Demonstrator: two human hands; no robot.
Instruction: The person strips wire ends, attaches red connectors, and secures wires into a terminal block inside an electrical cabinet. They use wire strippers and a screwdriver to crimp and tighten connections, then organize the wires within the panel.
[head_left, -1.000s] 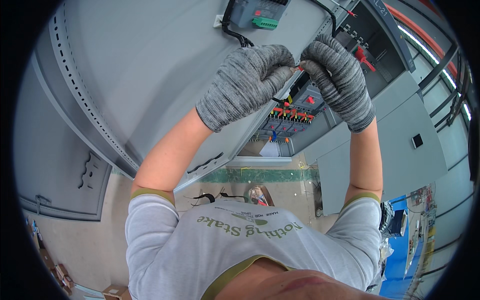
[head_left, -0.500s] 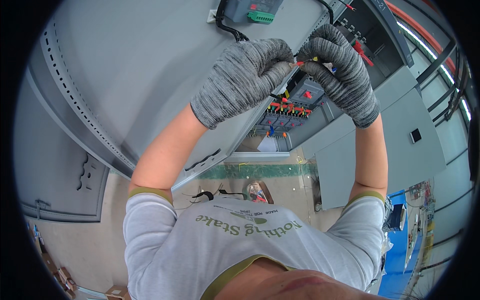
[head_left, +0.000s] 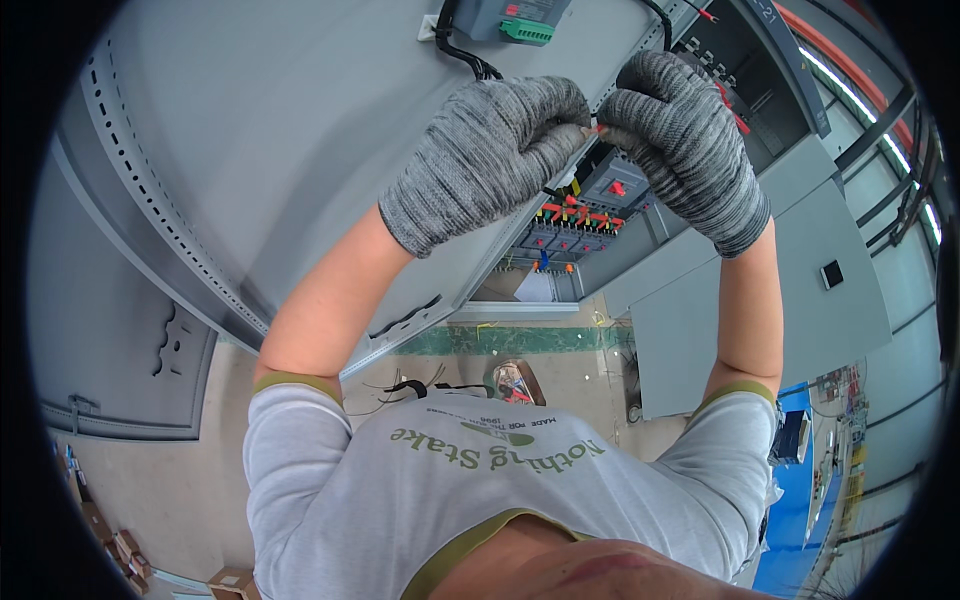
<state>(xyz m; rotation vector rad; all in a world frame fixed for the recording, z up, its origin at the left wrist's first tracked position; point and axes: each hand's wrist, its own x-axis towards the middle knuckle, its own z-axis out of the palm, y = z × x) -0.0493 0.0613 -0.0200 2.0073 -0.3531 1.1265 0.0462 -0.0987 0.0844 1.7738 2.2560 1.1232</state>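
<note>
Between the two gloved hands, a thin red-tipped wire (head_left: 598, 128) is pinched at the fingertips. Left hand (head_left: 490, 150) and right hand (head_left: 685, 140) meet there, both closed on it, raised against the open grey electrical cabinet (head_left: 300, 150). Just beneath them sits a row of circuit breakers (head_left: 575, 225) with red terminals. A grey module with a green connector (head_left: 520, 20) hangs on the panel farther up.
</note>
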